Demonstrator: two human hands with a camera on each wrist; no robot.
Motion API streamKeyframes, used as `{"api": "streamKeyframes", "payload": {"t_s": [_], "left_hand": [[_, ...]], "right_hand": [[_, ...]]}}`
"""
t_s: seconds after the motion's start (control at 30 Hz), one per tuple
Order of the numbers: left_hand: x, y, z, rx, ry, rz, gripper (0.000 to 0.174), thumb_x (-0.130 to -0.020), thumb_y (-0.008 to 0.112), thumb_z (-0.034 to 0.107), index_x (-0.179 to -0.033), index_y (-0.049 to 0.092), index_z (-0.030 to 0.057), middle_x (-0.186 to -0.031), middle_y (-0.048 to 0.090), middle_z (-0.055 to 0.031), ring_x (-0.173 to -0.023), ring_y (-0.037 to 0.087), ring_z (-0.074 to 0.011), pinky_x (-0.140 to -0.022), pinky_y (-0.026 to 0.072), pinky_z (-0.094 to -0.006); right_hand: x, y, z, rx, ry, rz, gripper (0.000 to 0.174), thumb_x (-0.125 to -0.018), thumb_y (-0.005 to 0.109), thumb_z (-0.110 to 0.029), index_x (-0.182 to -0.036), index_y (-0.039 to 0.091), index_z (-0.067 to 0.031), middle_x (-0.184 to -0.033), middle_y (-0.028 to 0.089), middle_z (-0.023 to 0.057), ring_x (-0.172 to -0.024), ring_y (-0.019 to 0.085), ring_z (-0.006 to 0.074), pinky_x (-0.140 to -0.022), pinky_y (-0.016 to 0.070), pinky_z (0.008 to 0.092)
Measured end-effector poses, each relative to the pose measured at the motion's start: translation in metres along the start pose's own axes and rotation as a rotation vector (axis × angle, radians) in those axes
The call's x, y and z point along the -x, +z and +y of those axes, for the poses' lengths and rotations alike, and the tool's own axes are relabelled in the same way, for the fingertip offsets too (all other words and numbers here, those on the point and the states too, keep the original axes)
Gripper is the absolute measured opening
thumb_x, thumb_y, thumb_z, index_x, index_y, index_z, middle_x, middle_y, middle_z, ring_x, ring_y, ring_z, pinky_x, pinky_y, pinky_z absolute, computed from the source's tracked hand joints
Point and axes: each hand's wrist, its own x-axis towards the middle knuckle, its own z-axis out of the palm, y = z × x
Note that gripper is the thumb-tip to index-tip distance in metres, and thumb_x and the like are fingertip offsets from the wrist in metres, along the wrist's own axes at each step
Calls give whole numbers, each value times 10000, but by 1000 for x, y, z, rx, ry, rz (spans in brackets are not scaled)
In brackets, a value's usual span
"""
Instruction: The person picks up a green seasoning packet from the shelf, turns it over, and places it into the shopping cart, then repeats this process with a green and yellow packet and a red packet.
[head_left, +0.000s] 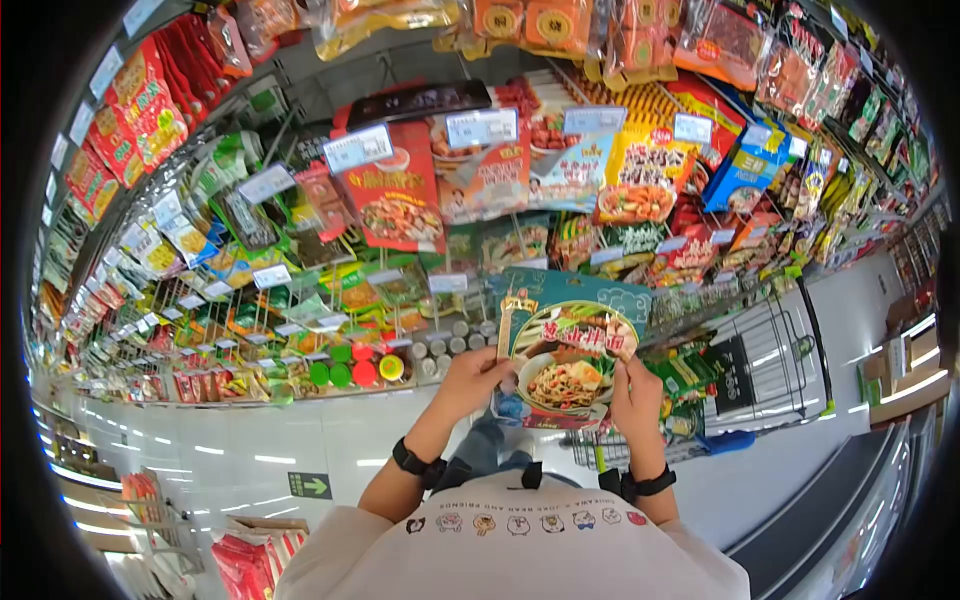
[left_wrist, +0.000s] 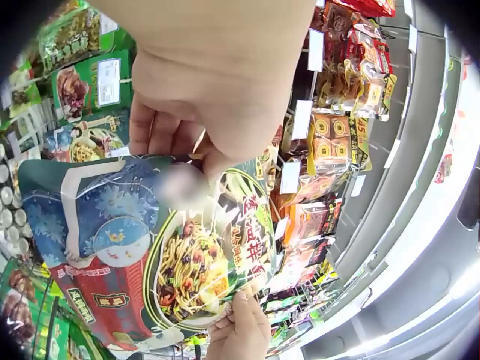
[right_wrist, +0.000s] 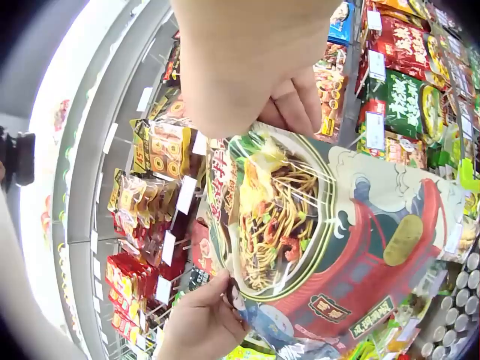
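Observation:
A large flat noodle package (head_left: 568, 350), dark green with a picture of a bowl of noodles, is held up in front of the body, its printed face toward the head camera. My left hand (head_left: 478, 378) pinches its left edge, thumb on the front and fingers behind. On the opposite edge my right hand (head_left: 636, 392) grips it the same way. The left wrist view shows the package (left_wrist: 112, 247) tilted, with the left thumb on its face. In the right wrist view the noodle picture (right_wrist: 281, 217) faces the camera, and the right fingers curl behind the edge.
Shelves ahead carry hanging food packets (head_left: 390, 190) with price tags (head_left: 482, 128). Lidded jars (head_left: 340, 373) line a low shelf. To the right stands a wire shopping cart (head_left: 770, 350) with green packets (head_left: 690, 370). A floor arrow sign (head_left: 310, 486) lies at the left.

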Motion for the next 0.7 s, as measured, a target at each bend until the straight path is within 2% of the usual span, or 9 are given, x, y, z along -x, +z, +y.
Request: {"api": "streamKeyframes", "payload": {"t_s": [0.17, 0.3, 0.37, 0.43, 0.47, 0.57, 0.6, 0.7], "left_hand": [[8, 20, 5, 247, -108, -122, 139, -839, 528, 82, -882, 569, -44, -732, 585, -32, -636, 528, -67, -561, 427, -207], [13, 36, -3, 342, -153, -136, 106, -841, 527, 86, -867, 558, -12, -757, 579, -20, -646, 522, -59, -571, 411, -199], [15, 42, -1, 320, -140, -119, 111, -848, 523, 105, -841, 559, 0, -758, 579, -17, -655, 521, -55, -575, 403, -194], [17, 39, 2, 364, -263, -113, 138, -843, 539, 136, -905, 570, 16, -810, 592, -16, -733, 546, -71, -634, 414, -200], [18, 38, 4, 383, -324, -108, 162, -840, 547, 151, -937, 576, 24, -835, 599, -16, -773, 559, -79, -663, 419, -203], [21, 45, 3, 472, -150, -74, 150, -854, 532, 175, -787, 546, 41, -752, 566, 7, -747, 553, -55, -593, 359, -173], [23, 47, 3, 479, -132, -61, 144, -858, 527, 177, -786, 545, 54, -753, 560, 7, -772, 569, -66, -591, 349, -177], [30, 45, 3, 410, -176, -18, 144, -866, 515, 178, -813, 547, 48, -771, 560, -2, -790, 572, -77, -615, 365, -190]], "right_hand": [[15, -5, 19, 66, 135, -3, 137, -838, 463, -105, -880, 561, -20, -551, 499, 163, -469, 508, 305, -438, 366, 365], [28, 0, 30, 83, 184, 42, 150, -848, 456, -148, -810, 458, -2, -534, 499, 156, -460, 497, 326, -419, 349, 395], [34, -2, 38, 47, 249, -21, 178, -849, 469, -173, -823, 425, -2, -528, 495, 160, -461, 503, 324, -415, 348, 387], [39, -6, 41, 20, 330, -107, 189, -851, 473, -184, -857, 433, 1, -524, 491, 161, -450, 504, 309, -418, 355, 367], [40, -8, 38, -18, 355, -134, 239, -861, 477, -205, -962, 441, 9, -521, 492, 120, -439, 497, 221, -441, 371, 327], [50, 5, 57, -359, 358, -162, 306, -874, 471, -228, -1070, 427, 2, -579, 511, 62, -484, 475, 120, -470, 381, 284], [53, 9, 62, -509, 420, -209, 335, -878, 476, -242, -1120, 414, -18, -695, 519, 25, -580, 476, 71, -489, 382, 241], [60, 22, 71, -735, 656, -233, 333, -875, 485, -230, -1127, 413, -25, -776, 512, 22, -623, 474, 66, -493, 374, 211]]}}
